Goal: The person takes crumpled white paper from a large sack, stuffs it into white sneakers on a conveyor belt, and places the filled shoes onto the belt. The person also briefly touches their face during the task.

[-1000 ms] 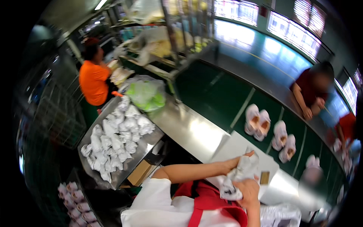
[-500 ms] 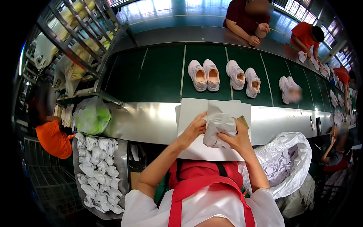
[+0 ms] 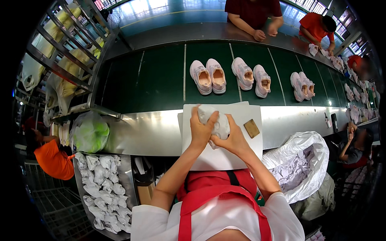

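Observation:
A crumpled wad of white paper [image 3: 220, 127] is pressed between my two hands above a stack of flat white sheets [image 3: 245, 150]. My left hand [image 3: 202, 127] wraps it from the left, fingers curled over its upper side. From the right, my right hand [image 3: 234, 138] closes on it, thumb along its lower edge. Both hands hide parts of the wad. On the sheets, right of my right hand, lies a small brown block [image 3: 252, 128].
Pale pink shoes [image 3: 217, 76] stand in pairs on the green conveyor belt [image 3: 161, 76]. At left are a metal tray [image 3: 126, 176] of paper wads and a metal rack [image 3: 60, 48]. A white sack [image 3: 317, 150] of paper sits right. Co-workers [image 3: 257, 18] are across the belt and at both sides.
The paper was looser, with a flat flap sticking up; now it is a rounder wad squeezed by both hands. My hands moved slightly left, uncovering the brown block. The whole view shifted a little.

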A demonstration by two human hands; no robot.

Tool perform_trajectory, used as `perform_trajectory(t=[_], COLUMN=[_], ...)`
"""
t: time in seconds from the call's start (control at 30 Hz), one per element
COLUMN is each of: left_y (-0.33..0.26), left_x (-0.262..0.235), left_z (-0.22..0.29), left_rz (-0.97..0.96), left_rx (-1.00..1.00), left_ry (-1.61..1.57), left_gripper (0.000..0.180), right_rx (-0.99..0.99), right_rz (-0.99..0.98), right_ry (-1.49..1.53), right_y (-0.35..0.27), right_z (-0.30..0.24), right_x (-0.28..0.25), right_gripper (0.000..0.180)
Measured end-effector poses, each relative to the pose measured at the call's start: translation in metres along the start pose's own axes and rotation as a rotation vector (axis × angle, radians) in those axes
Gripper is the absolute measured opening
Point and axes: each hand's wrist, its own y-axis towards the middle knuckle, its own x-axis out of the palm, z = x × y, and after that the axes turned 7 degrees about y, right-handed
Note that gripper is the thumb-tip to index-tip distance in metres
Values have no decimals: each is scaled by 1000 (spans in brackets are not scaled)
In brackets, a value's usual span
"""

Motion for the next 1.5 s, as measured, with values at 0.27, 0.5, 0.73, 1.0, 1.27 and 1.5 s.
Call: perform_trajectory(t=[0.27, 0.5, 0.73, 1.0, 1.27, 1.5], left_y=[63, 145, 307, 333, 311, 299], left_x=[-9, 50, 116, 103, 107, 113], left_z=[-36, -88, -157, -162, -159, -157], left_rz=[-448, -499, -401, -701, -615, -587], left_rx=[-227, -176, 527, 532, 548, 568], left_ry=[-565, -586, 767, 924, 831, 944], left_gripper=[28, 46, 28, 24, 27, 45], right_rx=[-91, -43, -95, -37, -58, -376], right_rz=[80, 304, 384, 206, 61, 252], right_ry=[-191, -583, -1114, -1243, -1210, -803], right_y=[36, 83, 195, 298, 312, 283], right_z=[22, 43, 105, 125, 144, 135], right_x=[-6, -33, -105, -73, -80, -146], right_gripper=[68, 40, 39, 36, 23, 44])
